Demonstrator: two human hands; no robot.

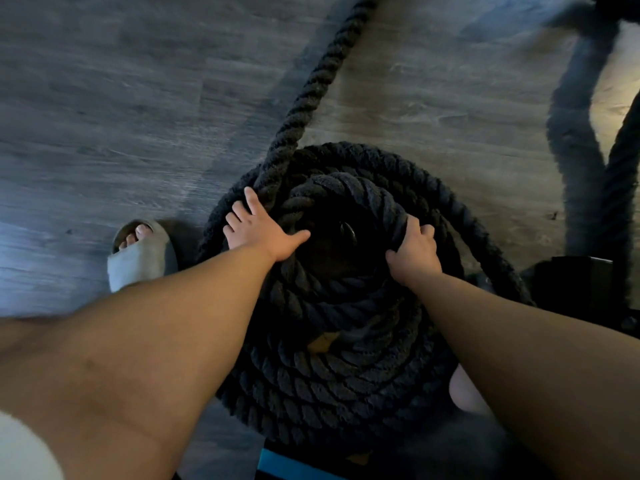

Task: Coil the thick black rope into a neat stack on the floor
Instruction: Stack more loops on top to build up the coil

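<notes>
The thick black rope lies wound in a round stack of several turns (pixel 339 368) on the grey wood floor, right below me. A loose length of the rope (pixel 311 88) runs from the stack's upper left away to the top of the view. My left hand (pixel 258 230) rests flat on the top turns at the stack's left side, fingers spread, beside where the loose length joins. My right hand (pixel 414 252) is closed around the top turn on the right side of the stack.
My foot in a grey slipper (pixel 142 252) stands on the floor left of the stack. More black rope (pixel 575 140) hangs blurred at the right. A dark object (pixel 575 282) sits at the stack's right. The floor (pixel 104 116) stretches out to the upper left.
</notes>
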